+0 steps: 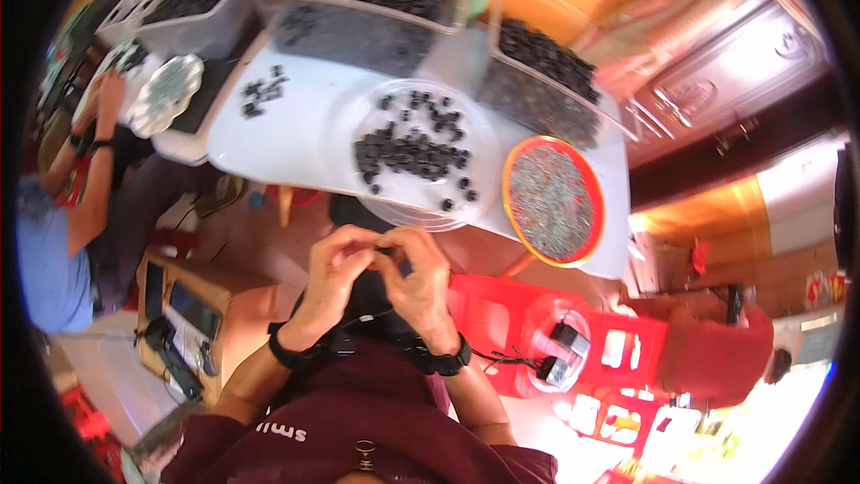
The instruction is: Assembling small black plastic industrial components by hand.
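My left hand (330, 280) and my right hand (417, 280) meet in front of my body, just off the near edge of the table. Fingers of both are closed in a pinch. A small black part (385, 251) shows at the right fingertips; what the left fingers pinch is hidden. Beyond my hands a clear round tray (486, 161) on the white table holds many small black round parts (408, 154). To its right stands an orange-rimmed bowl (511, 226) filled with small silvery metal pieces (549, 202).
Clear bins (354, 40) of black parts line the table's back. Several loose black parts (262, 91) lie on the white table (300, 139). A co-worker (58, 251) sits at left near a scalloped dish (167, 94). Red stools (484, 305) and a cardboard box (237, 296) flank me.
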A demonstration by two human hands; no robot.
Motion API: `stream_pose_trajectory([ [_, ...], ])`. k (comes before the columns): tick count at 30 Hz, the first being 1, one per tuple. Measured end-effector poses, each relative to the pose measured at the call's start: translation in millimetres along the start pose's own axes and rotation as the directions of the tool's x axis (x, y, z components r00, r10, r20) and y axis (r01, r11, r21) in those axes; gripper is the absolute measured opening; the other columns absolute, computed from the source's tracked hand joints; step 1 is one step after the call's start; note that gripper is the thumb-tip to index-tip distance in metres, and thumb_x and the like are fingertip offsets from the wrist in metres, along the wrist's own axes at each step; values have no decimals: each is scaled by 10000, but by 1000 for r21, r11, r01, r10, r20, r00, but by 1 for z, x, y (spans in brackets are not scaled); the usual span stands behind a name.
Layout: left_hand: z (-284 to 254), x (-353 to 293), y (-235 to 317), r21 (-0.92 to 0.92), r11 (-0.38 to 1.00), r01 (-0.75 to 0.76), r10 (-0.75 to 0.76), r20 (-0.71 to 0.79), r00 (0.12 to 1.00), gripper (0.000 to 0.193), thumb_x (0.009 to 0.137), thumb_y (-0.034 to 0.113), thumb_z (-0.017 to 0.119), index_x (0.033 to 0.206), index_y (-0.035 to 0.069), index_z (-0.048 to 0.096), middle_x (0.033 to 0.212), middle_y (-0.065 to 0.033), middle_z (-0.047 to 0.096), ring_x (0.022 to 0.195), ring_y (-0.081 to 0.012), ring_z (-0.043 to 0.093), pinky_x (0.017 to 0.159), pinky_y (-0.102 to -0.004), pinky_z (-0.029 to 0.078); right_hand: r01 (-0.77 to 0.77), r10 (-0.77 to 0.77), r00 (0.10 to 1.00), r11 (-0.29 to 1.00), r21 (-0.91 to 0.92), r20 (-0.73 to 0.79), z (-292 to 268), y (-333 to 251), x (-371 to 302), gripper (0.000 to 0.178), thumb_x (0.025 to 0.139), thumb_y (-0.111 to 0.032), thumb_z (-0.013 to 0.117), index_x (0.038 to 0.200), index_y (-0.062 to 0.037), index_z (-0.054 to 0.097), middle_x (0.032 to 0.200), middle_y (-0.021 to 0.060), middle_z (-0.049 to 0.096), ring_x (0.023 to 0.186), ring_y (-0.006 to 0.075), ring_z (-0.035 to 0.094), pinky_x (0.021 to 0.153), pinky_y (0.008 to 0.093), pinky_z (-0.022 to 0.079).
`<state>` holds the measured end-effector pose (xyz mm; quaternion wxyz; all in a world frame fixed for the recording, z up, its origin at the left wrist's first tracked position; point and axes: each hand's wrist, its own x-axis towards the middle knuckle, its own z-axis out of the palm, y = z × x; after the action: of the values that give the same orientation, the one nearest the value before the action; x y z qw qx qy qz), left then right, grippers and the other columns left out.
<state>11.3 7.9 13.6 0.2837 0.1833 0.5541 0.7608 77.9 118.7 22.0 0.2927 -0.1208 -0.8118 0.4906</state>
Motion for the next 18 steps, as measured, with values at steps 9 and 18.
stream_pose_trajectory([
  [9,-12,3,-14,59,998,18,-16,-34,999,150,800,-26,560,948,-24,577,819,-5,545,762,-55,501,688,-189,394,36,-41,998,995,98,42,7,13,-2,255,695,89,597,923,-6,532,834,110,524,679,239,546,594,313,450],
  [18,-4,8,-10,115,993,18,-14,-42,999,110,804,-44,575,907,-8,586,815,1,545,776,-53,507,721,-197,396,72,-73,997,990,119,3,4,16,0,262,675,117,587,900,4,515,853,119,508,710,279,545,611,328,448],
])
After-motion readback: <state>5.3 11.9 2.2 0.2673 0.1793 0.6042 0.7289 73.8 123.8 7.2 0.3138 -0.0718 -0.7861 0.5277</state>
